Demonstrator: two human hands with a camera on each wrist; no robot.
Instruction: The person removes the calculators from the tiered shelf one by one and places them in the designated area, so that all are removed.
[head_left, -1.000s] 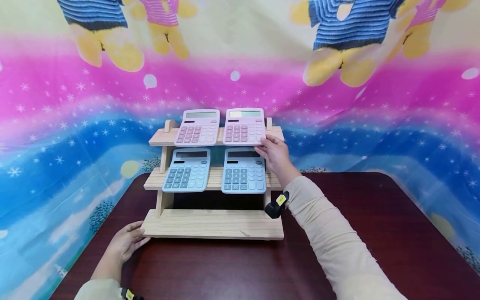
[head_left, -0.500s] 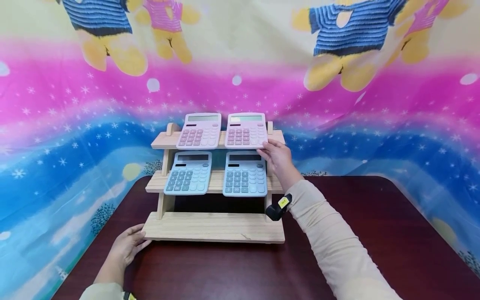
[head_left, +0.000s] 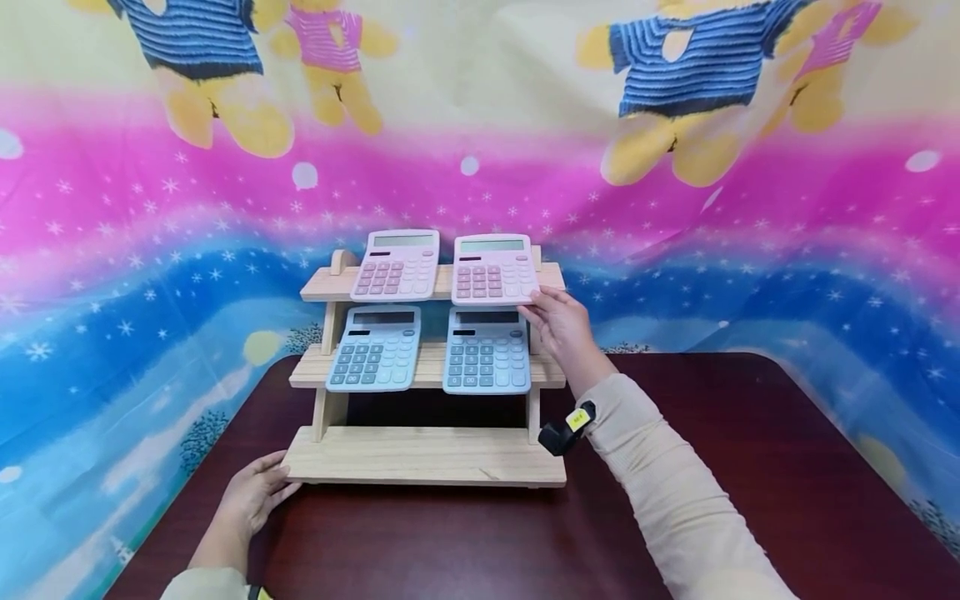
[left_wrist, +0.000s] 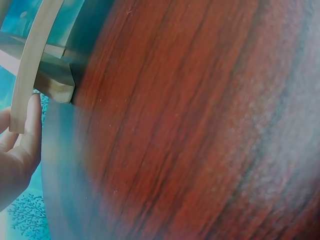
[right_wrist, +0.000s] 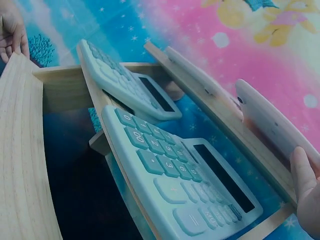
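Observation:
A three-tier wooden display stand (head_left: pixel 427 457) holds two pink calculators on its top tier and two blue ones on the middle tier. My right hand (head_left: pixel 561 325) pinches the lower right corner of the right pink calculator (head_left: pixel 491 271), thumb under the edge. The left pink calculator (head_left: pixel 396 265) leans beside it, a narrow gap between them. Below sit the left blue calculator (head_left: pixel 373 348) and the right blue calculator (right_wrist: pixel 185 175). At the stand's lower left, my left hand (head_left: pixel 251 496) grips the end of the bottom board (left_wrist: pixel 27 85), fingers on both faces of it.
The stand rests on a dark reddish-brown table (head_left: pixel 420 542) with rounded far corners. Behind it hangs a colourful cloth backdrop (head_left: pixel 675 233) with bears and snowflakes. A black wrist camera (head_left: pixel 566 429) sits on the right sleeve, close to the stand's right side.
The right pink calculator has shifted slightly right and lower, widening the gap to its neighbour, with my right hand moving along. My left hand keeps its place on the bottom board.

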